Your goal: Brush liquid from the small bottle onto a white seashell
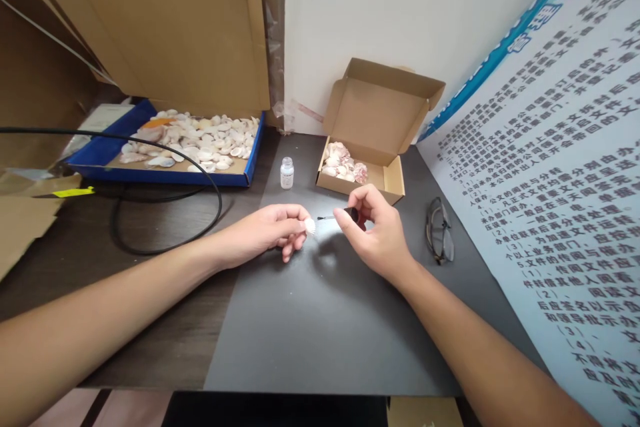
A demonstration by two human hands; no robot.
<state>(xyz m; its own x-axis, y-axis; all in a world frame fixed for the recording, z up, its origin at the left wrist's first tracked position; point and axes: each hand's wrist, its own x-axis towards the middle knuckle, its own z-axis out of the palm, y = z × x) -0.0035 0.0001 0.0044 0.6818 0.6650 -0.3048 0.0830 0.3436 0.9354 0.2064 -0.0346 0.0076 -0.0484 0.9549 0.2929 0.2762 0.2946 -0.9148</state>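
Between thumb and fingers, my left hand (pixel 275 233) pinches a small white seashell (pixel 310 226) above the dark grey mat (pixel 280 327). Facing it from the right, my right hand (pixel 377 227) grips a small brush (pixel 327 217) by its dark cap. The brush tip points left at the shell, with a narrow gap between them. Beyond my hands stands a small glass bottle (pixel 287 173) with a label, upright and uncapped. Behind my right hand, an open small cardboard box (pixel 395 177) holds several white and pinkish shells (pixel 340 161).
At the back left, a blue-sided box (pixel 200 178) is filled with many pale shells (pixel 215 137). A black cable (pixel 220 203) loops over the wooden tabletop. Folded glasses (pixel 440 232) lie right of my hand, beside a printed poster (pixel 550 167). A white wall (pixel 375 7) rises behind.
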